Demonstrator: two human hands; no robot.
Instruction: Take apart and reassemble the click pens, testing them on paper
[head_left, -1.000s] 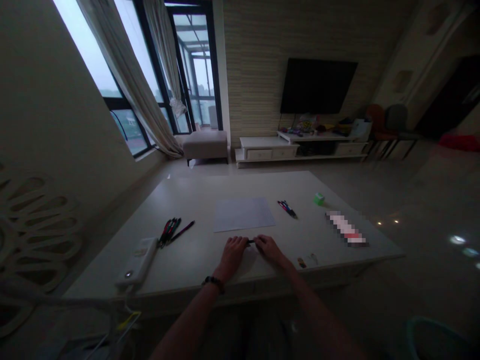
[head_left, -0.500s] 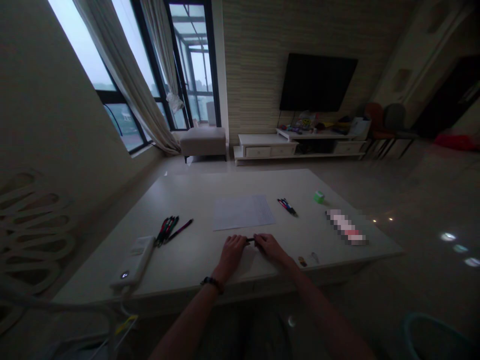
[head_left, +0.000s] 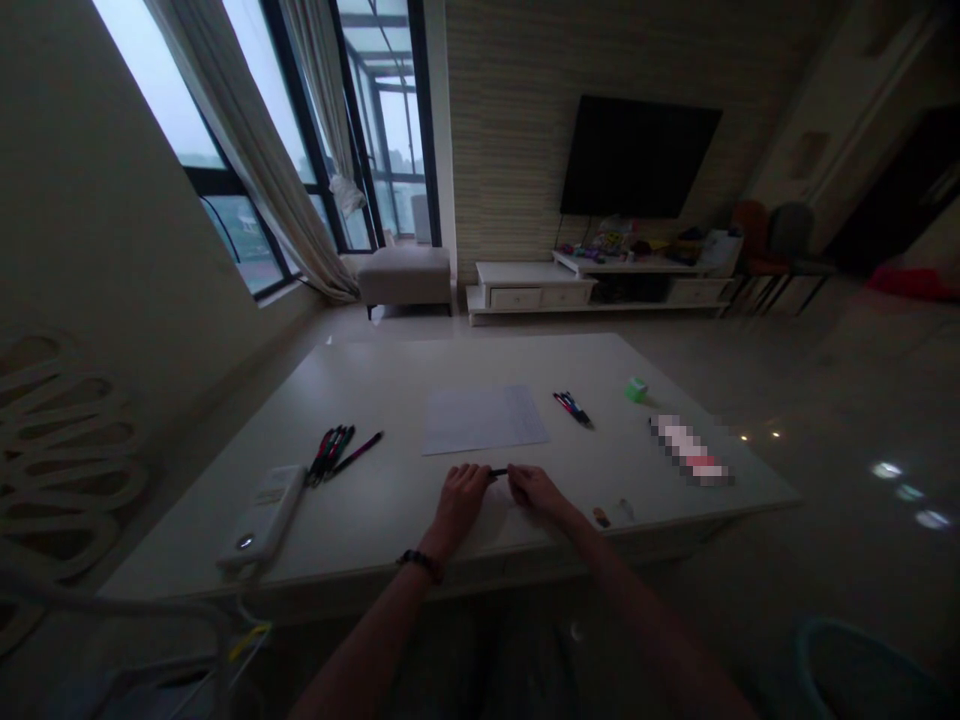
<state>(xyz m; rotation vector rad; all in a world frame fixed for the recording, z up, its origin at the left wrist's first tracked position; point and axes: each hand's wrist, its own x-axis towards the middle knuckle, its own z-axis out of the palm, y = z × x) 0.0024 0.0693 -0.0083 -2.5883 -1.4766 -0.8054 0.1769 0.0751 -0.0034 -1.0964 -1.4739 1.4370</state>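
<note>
My left hand and my right hand rest side by side on the white table near its front edge. Both are closed on one dark pen, which spans the small gap between them; only its middle shows. A black band sits on my left wrist. Just beyond the hands lies a white sheet of paper.
Several pens lie in a bunch at the left, a white power bank nearer the left front corner. More pens, a small green object and a blurred flat thing lie at the right. Two small bits sit by my right forearm.
The hands stay on the pen in the same place. The camera has tilted a little, so the table sits slightly higher in the picture.
</note>
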